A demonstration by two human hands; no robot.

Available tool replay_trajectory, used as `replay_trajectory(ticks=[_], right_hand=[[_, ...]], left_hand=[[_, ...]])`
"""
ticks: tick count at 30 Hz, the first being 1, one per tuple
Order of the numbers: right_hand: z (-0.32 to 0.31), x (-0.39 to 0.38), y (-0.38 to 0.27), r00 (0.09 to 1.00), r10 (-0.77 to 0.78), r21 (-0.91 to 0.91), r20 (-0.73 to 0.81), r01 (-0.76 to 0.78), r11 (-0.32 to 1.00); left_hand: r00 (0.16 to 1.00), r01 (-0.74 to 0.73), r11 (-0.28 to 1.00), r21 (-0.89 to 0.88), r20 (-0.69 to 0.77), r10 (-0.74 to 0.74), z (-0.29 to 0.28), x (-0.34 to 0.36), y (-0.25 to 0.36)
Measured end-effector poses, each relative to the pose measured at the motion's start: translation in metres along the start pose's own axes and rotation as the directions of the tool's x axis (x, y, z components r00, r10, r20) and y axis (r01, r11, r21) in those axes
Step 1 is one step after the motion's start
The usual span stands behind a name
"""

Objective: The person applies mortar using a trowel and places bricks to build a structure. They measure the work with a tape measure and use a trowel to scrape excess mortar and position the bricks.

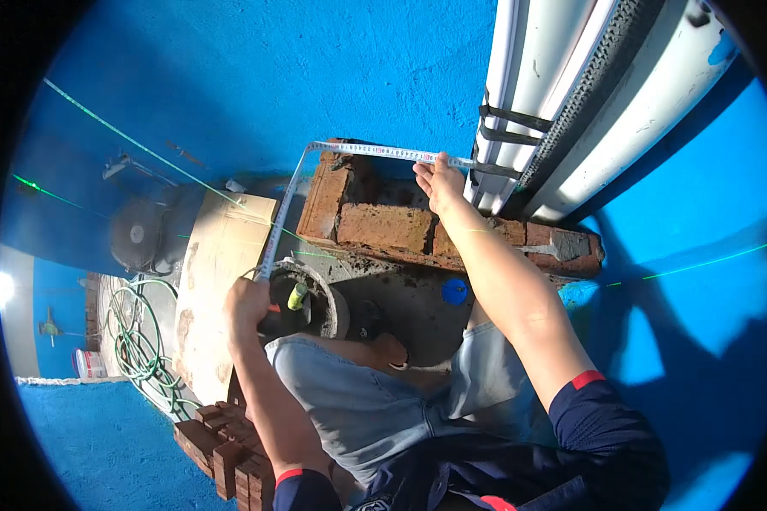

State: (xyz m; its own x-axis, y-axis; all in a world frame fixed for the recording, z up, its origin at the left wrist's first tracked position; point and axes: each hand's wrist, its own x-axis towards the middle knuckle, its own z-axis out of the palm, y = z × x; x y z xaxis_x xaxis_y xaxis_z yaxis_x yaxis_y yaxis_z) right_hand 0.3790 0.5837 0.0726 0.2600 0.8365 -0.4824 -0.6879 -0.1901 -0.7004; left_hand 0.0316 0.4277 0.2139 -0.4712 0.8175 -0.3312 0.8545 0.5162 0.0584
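Observation:
A white tape measure blade (375,151) runs along the blue wall, behind a low course of red bricks (383,226), then bends at the left corner and comes down towards me. My left hand (247,305) is closed around the blade's lower end, beside a mortar bucket; what else lies inside the fist is hidden. With its fingers on the blade near the white pipes, my right hand (441,183) pinches the tape above the bricks. A short stretch of blade goes past it to the pipes. On the right of the brick course lies a mortar-smeared trowel (562,246).
White pipes (631,106) stand at the right, bound with black straps. The mortar bucket (337,311) holds a tool with a yellow-green handle (297,295). Left are a wooden board (222,272), a coiled green hose (136,341) and stacked bricks (230,456). Green laser lines cross the walls.

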Motion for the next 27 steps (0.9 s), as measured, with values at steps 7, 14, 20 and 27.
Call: replay_trajectory(ticks=[7,14,20,27], right_hand=[[0.006,0.015,0.017,0.993,0.081,0.003,-0.087,-0.081,0.997],[-0.011,0.037,0.028,0.995,0.072,-0.027,-0.065,-0.074,0.997],[-0.023,0.05,0.033,0.99,0.098,-0.038,-0.101,-0.102,0.994],[-0.033,0.06,0.039,0.99,0.111,-0.042,-0.086,-0.115,0.992]], left_hand=[[0.994,-0.033,0.998,-0.062,0.099,0.039,0.03,0.087,-0.007],[0.982,-0.021,0.987,-0.157,0.183,0.05,0.038,0.1,-0.032],[0.956,0.033,0.984,-0.176,0.294,0.02,0.046,0.105,-0.042],[0.961,-0.185,0.98,-0.068,0.198,0.195,0.046,0.097,-0.016]])
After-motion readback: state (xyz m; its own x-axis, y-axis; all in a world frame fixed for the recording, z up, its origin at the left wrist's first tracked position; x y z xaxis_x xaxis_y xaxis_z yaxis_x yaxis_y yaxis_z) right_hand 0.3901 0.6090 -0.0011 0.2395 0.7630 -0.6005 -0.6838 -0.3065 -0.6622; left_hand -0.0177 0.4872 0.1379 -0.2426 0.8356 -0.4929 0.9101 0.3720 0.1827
